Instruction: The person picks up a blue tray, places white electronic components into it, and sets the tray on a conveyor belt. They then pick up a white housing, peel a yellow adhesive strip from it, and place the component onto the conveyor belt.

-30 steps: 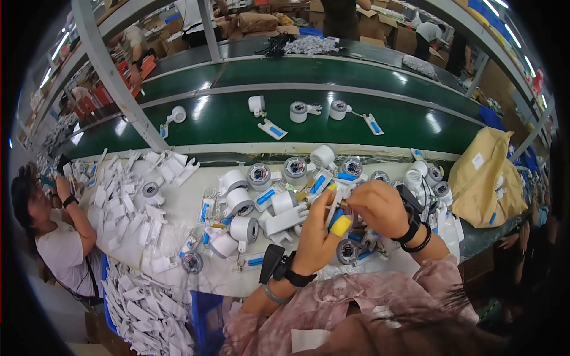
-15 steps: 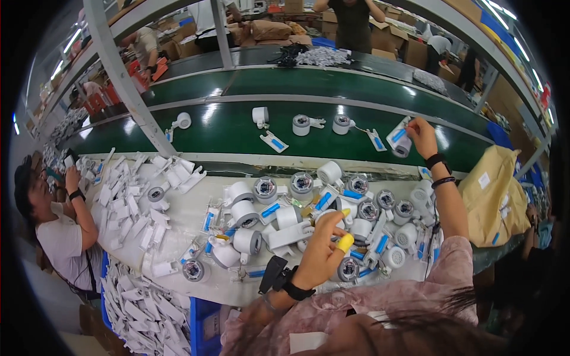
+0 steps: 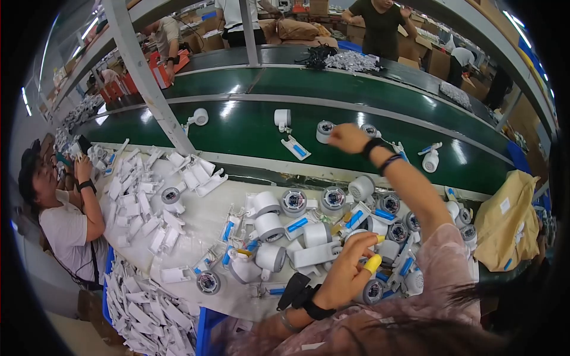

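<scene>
My right hand (image 3: 349, 137) stretches over the green conveyor belt (image 3: 237, 133), its fingertips at a round white lamp-like housing (image 3: 325, 132). Its fingers are bent down and partly hidden, so a grip cannot be made out. My left hand (image 3: 347, 276), with yellow finger cots on two fingers, hovers over a heap of similar white housings (image 3: 270, 226); its fingers are curved and apart, holding nothing visible. More housings with blue-marked brackets lie on the belt, among them one by itself (image 3: 430, 160) to the right of my right hand.
Loose white plastic brackets (image 3: 139, 204) cover the table's left side. A blue bin (image 3: 205, 326) of white parts stands at lower left. A brown bag (image 3: 504, 219) sits at right. A metal post (image 3: 145, 77) rises beside the belt; a co-worker (image 3: 68, 213) works at far left.
My right hand has let go of a housing on the belt and moved left to another one. The left hand stays over the heap. The whole view has shifted.
</scene>
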A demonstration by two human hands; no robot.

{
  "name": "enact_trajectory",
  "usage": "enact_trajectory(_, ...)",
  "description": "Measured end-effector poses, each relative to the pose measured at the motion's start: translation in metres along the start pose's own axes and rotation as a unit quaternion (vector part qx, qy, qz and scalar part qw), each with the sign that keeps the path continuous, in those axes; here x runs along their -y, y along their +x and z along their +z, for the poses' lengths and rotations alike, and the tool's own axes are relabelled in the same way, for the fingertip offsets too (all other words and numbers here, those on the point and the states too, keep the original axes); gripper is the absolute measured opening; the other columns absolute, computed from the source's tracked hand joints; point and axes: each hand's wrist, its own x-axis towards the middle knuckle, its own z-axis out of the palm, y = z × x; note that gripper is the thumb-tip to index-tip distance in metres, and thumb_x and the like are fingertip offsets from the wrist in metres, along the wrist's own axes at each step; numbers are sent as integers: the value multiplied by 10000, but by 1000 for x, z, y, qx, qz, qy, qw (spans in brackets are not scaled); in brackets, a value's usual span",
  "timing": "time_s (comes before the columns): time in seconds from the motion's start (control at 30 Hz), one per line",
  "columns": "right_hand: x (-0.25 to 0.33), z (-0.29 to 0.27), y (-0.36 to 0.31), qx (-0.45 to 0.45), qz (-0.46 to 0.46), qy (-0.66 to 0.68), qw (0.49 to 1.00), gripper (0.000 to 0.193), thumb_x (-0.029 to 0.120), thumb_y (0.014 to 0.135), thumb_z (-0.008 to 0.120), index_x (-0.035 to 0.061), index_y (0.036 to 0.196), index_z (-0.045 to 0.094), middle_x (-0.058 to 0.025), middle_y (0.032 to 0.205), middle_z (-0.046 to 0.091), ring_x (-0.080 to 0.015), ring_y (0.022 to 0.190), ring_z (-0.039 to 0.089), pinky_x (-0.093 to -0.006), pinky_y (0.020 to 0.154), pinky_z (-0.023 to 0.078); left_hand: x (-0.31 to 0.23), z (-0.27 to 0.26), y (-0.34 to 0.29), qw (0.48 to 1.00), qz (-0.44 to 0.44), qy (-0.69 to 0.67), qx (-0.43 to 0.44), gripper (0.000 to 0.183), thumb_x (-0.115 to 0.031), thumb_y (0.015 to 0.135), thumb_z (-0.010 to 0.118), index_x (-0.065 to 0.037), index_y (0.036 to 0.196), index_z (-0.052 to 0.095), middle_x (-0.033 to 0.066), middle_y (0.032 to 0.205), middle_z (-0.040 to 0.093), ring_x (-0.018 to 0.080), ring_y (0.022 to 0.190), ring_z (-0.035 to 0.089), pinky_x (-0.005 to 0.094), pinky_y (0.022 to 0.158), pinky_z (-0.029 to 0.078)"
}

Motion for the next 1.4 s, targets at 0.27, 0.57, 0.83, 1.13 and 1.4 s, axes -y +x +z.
enact_trajectory(0.27, 86, 99, 57, -46, 56, -128, 989, 456, 419, 768, 712, 65, 1024, 585, -136, 942, 684, -311, 919, 647, -414, 746, 515, -5, -7, 0, 999, -7, -50, -7, 406, 21, 888, 532, -62, 1285, 510, 111, 1332, 421, 164, 1062, 535, 267, 798, 503)
enact_trajectory(0.57, 71, 56, 61, 145, 221, 302, 916, 332, 253, 772, 679, -68, 803, 599, -94, 605, 566, -205, 461, 570, -353, 430, 539, -2, -1, -2, 998, 1, -63, 0, 425, 70, 866, 502, -31, 1279, 504, 114, 1324, 427, 168, 1023, 569, 267, 756, 527)
enact_trajectory(0.83, 54, -20, -9, 97, 152, 688, 703, 231, 258, 888, 613, 28, 910, 617, -43, 631, 581, -150, 494, 586, -341, 481, 552, 15, -1, 3, 989, -33, -145, -26, 443, -67, 920, 522, -12, 1338, 387, 170, 1220, 523, 219, 936, 624, 287, 655, 552)
enact_trajectory(1.13, 118, -87, -235, 19, 68, 719, 691, 252, 198, 866, 643, -7, 932, 514, -90, 696, 601, -171, 468, 617, -296, 399, 531, 27, -8, 13, 976, -24, -210, -58, 481, -190, 915, 494, -20, 1354, 392, 152, 1220, 509, 238, 986, 578, 323, 705, 535)
enact_trajectory(1.4, 172, -43, -331, 7, 38, 593, 804, 418, 270, 933, 575, -27, 1168, 400, -78, 773, 605, -118, 530, 588, -243, 442, 453, -2, 25, 4, 967, -76, -242, -40, 513, -283, 917, 578, 0, 1310, 406, 134, 1189, 545, 223, 1062, 547, 340, 922, 436)
